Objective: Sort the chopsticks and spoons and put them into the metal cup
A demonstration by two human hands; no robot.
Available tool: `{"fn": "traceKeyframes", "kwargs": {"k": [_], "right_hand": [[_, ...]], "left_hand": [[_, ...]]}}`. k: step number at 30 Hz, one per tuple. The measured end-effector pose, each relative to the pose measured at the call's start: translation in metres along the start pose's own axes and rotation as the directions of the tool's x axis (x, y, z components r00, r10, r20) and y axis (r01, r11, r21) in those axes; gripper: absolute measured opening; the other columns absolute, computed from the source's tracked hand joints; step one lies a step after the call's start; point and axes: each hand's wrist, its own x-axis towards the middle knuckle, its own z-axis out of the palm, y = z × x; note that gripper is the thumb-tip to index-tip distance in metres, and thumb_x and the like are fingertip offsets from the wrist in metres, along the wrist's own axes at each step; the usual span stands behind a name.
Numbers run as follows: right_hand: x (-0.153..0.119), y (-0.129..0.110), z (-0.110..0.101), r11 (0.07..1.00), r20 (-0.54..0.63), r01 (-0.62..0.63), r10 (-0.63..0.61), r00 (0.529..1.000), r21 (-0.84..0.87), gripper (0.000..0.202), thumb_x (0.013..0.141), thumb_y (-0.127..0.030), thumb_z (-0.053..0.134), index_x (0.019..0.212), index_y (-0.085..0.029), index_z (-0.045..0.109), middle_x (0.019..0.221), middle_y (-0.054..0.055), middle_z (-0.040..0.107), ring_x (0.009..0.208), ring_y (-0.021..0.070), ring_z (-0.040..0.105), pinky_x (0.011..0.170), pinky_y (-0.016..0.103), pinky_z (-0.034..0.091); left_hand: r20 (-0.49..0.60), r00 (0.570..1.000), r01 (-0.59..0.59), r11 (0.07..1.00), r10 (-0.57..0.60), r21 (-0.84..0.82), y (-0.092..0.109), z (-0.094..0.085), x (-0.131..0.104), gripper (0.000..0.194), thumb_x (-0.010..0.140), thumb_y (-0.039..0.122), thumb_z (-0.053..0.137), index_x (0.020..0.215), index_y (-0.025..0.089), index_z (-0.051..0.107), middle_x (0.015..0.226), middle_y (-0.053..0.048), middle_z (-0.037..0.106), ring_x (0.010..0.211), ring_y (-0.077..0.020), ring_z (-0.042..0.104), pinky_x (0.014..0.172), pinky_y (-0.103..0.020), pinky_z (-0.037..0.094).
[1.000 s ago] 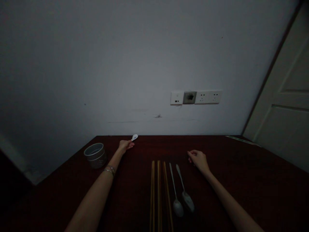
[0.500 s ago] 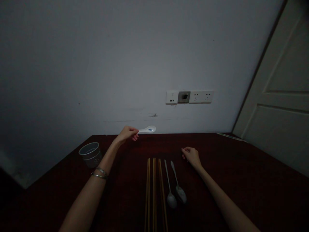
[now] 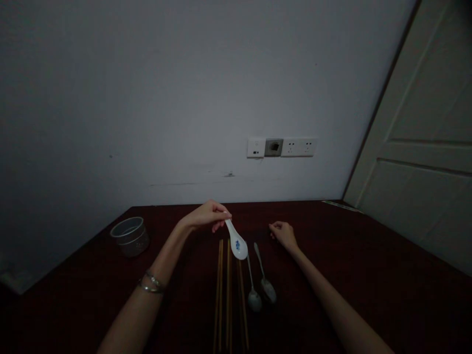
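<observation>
My left hand [image 3: 211, 215] pinches the handle end of a white spoon [image 3: 239, 246] with a blue mark. Its bowl points down toward me, above the upper ends of the chopsticks [image 3: 229, 295], which lie in pairs on the dark red table. Right of them lie two metal spoons, one with a thin handle [image 3: 254, 301] and one with a wider handle [image 3: 269, 291]. My right hand [image 3: 283, 234] rests on the table beyond the metal spoons, fingers curled; whether anything is inside them is hidden.
A clear plastic cup [image 3: 130, 237] stands at the left of the table [image 3: 332, 255]. Behind the table's back edge rises a wall with sockets [image 3: 298, 147]. A panelled door [image 3: 424, 147] is at the right.
My left hand has moved right and turned the white spoon, so its bowl now points toward me over the chopsticks. The view has shifted slightly; my right hand keeps its place near the metal spoons.
</observation>
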Motion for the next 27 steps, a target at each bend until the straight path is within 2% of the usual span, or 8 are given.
{"fn": "traceKeyframes", "kwargs": {"k": [3,6,7,11,14,17,20,27], "right_hand": [[0.001,-0.011,-0.002,0.999,0.035,-0.041,0.04,0.999,0.028,0.025,0.074,-0.034,0.049,0.063,-0.014,0.058,0.049,0.001,0.056,0.04,0.0081,0.048,0.037,0.016,0.034],[-0.004,-0.045,-0.007,0.996,0.112,0.012,-0.022,0.993,0.088,0.024,0.073,-0.033,0.053,0.064,-0.012,0.06,0.052,0.001,0.057,0.04,0.0059,0.045,0.038,0.016,0.033],[-0.007,-0.06,-0.009,0.992,0.173,0.045,-0.065,0.983,0.121,0.024,0.072,-0.034,0.055,0.066,-0.011,0.062,0.054,0.001,0.058,0.04,0.0054,0.045,0.038,0.016,0.033],[-0.031,-0.121,-0.014,0.973,0.466,0.126,-0.204,0.861,0.193,0.032,0.071,-0.041,0.058,0.07,-0.011,0.067,0.046,-0.002,0.052,0.036,0.004,0.037,0.034,0.017,0.026],[-0.051,-0.147,-0.014,0.966,0.577,0.112,-0.23,0.784,0.233,0.034,0.071,-0.043,0.059,0.074,-0.011,0.069,0.045,-0.003,0.05,0.035,0.0029,0.035,0.034,0.016,0.025],[-0.063,-0.154,-0.014,0.961,0.617,0.08,-0.233,0.752,0.265,0.033,0.07,-0.041,0.061,0.078,-0.011,0.07,0.047,-0.003,0.051,0.036,0.0023,0.036,0.034,0.016,0.024],[-0.066,-0.154,-0.014,0.958,0.63,0.058,-0.23,0.742,0.281,0.031,0.069,-0.038,0.063,0.081,-0.011,0.07,0.048,-0.003,0.051,0.036,0.0017,0.035,0.034,0.015,0.024],[-0.069,-0.157,-0.002,0.964,0.584,0.114,-0.238,0.776,0.242,0.028,0.067,-0.038,0.065,0.075,-0.011,0.067,0.047,-0.003,0.052,0.036,0.0032,0.039,0.033,0.015,0.026]], "left_hand": [[0.024,1.0,-0.008,1.0,0.008,0.013,-0.002,0.002,0.001,0.025,0.073,0.034,0.059,0.067,0.011,0.061,0.045,0.003,0.051,0.035,-0.0054,0.042,0.037,-0.018,0.032],[0.027,1.0,-0.007,1.0,0.007,0.013,-0.002,0.003,0.002,0.025,0.073,0.035,0.058,0.067,0.011,0.06,0.047,0.003,0.05,0.034,-0.0048,0.041,0.037,-0.018,0.031],[0.026,1.0,-0.01,1.0,0.01,0.015,-0.002,0.003,0.002,0.025,0.073,0.035,0.058,0.067,0.011,0.06,0.047,0.003,0.051,0.034,-0.0046,0.041,0.036,-0.018,0.031],[0.024,0.999,-0.028,0.998,0.027,0.048,-0.001,0.004,0.001,0.025,0.074,0.035,0.056,0.065,0.012,0.059,0.048,0.003,0.05,0.034,-0.0042,0.039,0.036,-0.018,0.028],[0.038,0.998,-0.048,0.996,0.046,0.07,0.0,0.004,0.001,0.025,0.075,0.034,0.055,0.065,0.012,0.06,0.046,0.004,0.049,0.033,-0.004,0.038,0.036,-0.018,0.027],[0.036,0.998,-0.058,0.995,0.055,0.077,0.0,0.005,0.001,0.024,0.075,0.034,0.055,0.065,0.012,0.06,0.045,0.004,0.049,0.033,-0.0042,0.038,0.035,-0.017,0.027],[0.024,0.998,-0.064,0.996,0.063,0.063,0.002,0.007,-0.001,0.024,0.074,0.033,0.056,0.063,0.012,0.06,0.046,0.004,0.049,0.033,-0.0041,0.039,0.034,-0.017,0.027],[0.029,0.996,-0.08,0.997,0.079,0.02,0.004,0.016,-0.004,0.024,0.074,0.033,0.056,0.067,0.011,0.062,0.047,0.003,0.05,0.033,-0.0032,0.038,0.034,-0.016,0.026]]}}
